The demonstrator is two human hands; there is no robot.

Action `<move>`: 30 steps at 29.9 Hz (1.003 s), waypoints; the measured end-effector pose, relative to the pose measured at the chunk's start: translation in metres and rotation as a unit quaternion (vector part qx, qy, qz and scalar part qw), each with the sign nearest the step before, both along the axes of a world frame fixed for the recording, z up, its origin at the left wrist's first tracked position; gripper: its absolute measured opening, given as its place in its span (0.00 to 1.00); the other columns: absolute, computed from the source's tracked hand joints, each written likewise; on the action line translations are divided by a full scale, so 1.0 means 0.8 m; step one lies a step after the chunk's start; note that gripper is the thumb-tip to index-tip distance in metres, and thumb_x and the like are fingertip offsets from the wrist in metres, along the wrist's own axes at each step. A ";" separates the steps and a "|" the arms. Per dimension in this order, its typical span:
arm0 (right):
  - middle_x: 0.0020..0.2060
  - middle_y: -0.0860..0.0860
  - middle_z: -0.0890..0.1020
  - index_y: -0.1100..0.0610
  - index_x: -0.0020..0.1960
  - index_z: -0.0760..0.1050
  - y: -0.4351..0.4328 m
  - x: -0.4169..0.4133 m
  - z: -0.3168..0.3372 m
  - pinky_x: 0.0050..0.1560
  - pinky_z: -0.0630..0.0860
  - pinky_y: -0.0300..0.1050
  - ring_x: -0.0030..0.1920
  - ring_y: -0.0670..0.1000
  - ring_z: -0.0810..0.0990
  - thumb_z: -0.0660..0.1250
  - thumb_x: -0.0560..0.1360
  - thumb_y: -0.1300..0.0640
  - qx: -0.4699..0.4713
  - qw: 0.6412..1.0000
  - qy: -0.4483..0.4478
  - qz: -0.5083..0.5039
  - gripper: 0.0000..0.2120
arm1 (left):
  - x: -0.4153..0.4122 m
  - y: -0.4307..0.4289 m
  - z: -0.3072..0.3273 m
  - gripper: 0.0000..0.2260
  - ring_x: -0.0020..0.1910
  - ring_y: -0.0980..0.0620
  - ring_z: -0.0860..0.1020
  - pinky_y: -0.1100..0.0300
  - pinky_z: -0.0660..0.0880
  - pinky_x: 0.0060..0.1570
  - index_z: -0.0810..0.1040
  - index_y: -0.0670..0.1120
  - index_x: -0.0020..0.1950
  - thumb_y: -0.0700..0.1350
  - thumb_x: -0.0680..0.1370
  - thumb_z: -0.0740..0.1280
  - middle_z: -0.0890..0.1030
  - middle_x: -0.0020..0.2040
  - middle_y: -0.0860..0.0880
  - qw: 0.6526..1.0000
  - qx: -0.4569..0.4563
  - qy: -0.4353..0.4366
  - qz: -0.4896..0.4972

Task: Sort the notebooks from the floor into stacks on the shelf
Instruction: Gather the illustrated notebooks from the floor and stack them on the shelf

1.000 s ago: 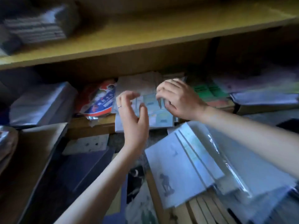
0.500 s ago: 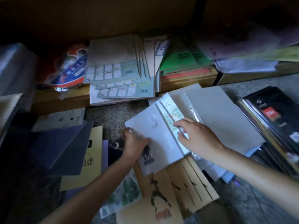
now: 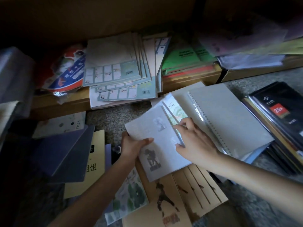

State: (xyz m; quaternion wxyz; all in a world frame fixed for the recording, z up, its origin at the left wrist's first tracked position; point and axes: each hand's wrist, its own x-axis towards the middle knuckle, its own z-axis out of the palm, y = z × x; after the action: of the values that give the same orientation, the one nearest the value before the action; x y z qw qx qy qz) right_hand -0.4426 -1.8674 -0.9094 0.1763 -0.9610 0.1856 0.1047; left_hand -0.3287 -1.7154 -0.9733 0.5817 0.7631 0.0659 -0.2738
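A pale grey notebook (image 3: 157,141) with dark figure prints lies on top of a floor pile. My left hand (image 3: 132,146) grips its left edge, thumb on the cover. My right hand (image 3: 191,140) rests at its right edge, fingers touching the thin notebooks (image 3: 173,112) beneath. A grey spiral notebook (image 3: 229,122) in plastic lies to the right. On the low shelf (image 3: 68,100) sits a fanned stack of teal grid-cover notebooks (image 3: 118,76), with green notebooks (image 3: 185,58) beside it.
Tan notebooks (image 3: 193,194) with figure prints lie under the grey one. Black 25K notebooks (image 3: 278,115) are stacked at the right. A purple book (image 3: 60,149), a yellow one (image 3: 96,163) and a red-blue packet (image 3: 68,69) sit at the left. Speckled floor (image 3: 114,118) shows between.
Both hands left the teal stack on the shelf and came down to the floor pile. The left hand now holds the pale grey notebook's edge, which has lifted slightly.
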 end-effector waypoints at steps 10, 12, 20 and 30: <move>0.65 0.48 0.62 0.55 0.66 0.64 -0.003 0.005 -0.002 0.55 0.71 0.43 0.58 0.52 0.74 0.63 0.75 0.51 0.016 0.999 -0.034 -0.028 0.22 | -0.008 0.000 0.015 0.19 0.48 0.52 0.82 0.62 0.80 0.38 0.74 0.46 0.59 0.37 0.71 0.73 0.82 0.53 0.48 0.993 -0.116 -0.037 0.012; 0.65 0.47 0.62 0.54 0.68 0.63 -0.003 0.004 -0.004 0.56 0.70 0.42 0.60 0.51 0.73 0.64 0.75 0.50 0.030 0.998 -0.046 -0.033 0.24 | -0.004 0.004 0.018 0.14 0.48 0.53 0.82 0.63 0.79 0.40 0.74 0.49 0.57 0.37 0.74 0.69 0.82 0.52 0.50 0.990 -0.137 -0.042 0.000; 0.56 0.44 0.70 0.46 0.58 0.65 -0.008 0.002 -0.019 0.43 0.67 0.36 0.47 0.42 0.73 0.72 0.70 0.52 0.231 0.954 -0.128 -0.140 0.21 | 0.003 0.004 0.050 0.12 0.53 0.46 0.80 0.51 0.79 0.50 0.72 0.46 0.61 0.38 0.78 0.63 0.81 0.55 0.46 0.980 -0.167 -0.093 -0.051; 0.53 0.54 0.81 0.37 0.55 0.60 -0.018 0.021 0.018 0.53 0.78 0.48 0.51 0.50 0.82 0.74 0.69 0.62 0.509 0.825 -0.210 -0.126 0.30 | 0.021 -0.007 0.133 0.08 0.49 0.47 0.82 0.50 0.79 0.48 0.75 0.48 0.56 0.40 0.77 0.65 0.83 0.49 0.49 0.960 -0.217 -0.172 -0.046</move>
State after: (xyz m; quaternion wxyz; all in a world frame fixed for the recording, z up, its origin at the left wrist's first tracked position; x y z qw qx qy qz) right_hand -0.4261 -1.8819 -0.8948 0.6868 -0.7019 0.1837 -0.0426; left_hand -0.3116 -1.7208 -0.8673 0.7225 0.6566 -0.1313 -0.1721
